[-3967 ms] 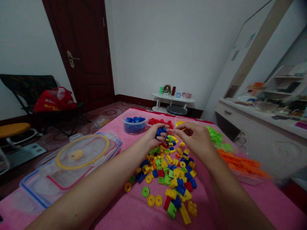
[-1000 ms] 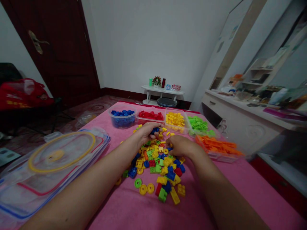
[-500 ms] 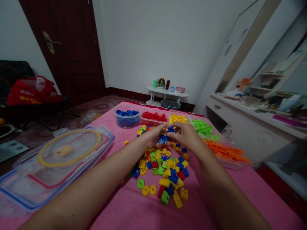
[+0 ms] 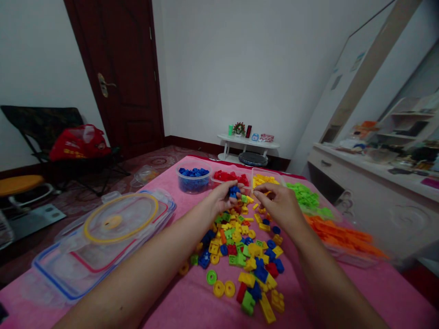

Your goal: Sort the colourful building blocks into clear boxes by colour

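Observation:
My left hand is curled, palm up, around a few blue building bricks above the far part of a mixed pile. My right hand hovers just right of it, over the pile's far right side. Its thumb and forefinger are bent with a small gap between the tips, and no brick shows in them. Below both hands lies the pile of loose bricks in yellow, blue, green and red, with several round wheel-like pieces. My left forearm covers part of the pile's left side.
Along the far edge stand tubs of blue bricks, red bricks and yellow bricks. Green pieces and orange pieces fill containers at right. Stacked clear lids lie at left on the pink cloth.
My right hand has moved away from my left hand, rightward, leaving blue bricks in the left. The head view has shifted a little to the left.

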Demonstrator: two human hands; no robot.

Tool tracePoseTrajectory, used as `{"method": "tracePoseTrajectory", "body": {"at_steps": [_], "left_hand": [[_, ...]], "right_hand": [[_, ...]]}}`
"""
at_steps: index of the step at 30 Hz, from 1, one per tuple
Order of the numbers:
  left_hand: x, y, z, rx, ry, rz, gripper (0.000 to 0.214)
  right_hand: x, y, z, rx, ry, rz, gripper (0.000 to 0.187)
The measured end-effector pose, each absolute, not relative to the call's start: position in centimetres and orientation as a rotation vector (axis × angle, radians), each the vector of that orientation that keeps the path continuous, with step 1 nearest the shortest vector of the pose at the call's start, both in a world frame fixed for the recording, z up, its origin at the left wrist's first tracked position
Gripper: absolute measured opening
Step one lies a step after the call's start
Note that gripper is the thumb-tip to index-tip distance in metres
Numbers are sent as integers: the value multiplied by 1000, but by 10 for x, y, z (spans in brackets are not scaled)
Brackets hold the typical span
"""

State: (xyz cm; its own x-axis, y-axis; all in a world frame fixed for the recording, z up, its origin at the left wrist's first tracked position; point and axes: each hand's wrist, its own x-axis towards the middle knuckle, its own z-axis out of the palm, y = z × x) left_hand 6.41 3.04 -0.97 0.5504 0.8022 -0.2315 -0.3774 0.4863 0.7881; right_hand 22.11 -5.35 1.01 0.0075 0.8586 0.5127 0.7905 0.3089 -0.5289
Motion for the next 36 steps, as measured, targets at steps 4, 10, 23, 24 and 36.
{"method": "tracePoseTrajectory", "body": {"at_steps": [4, 10, 23, 24, 36], "left_hand": [[39, 74, 23, 966, 911, 1150, 12], [-7, 130, 37, 1200, 1310, 1318, 5], [41, 68, -2, 2385, 1158, 823, 19], [49, 59, -10, 2441, 1092, 767, 20], [68, 42, -69, 2493, 1144, 889, 20]], "right_hand": [[224, -53, 11, -1499, -1763, 88, 21], [228, -52, 12, -1509, -1768, 51, 22], [238, -36, -22, -1738, -1926, 63, 23], [237, -34, -28, -1711, -1939, 51, 29], [224, -31, -60, -1671, -2126, 79, 34]]}}
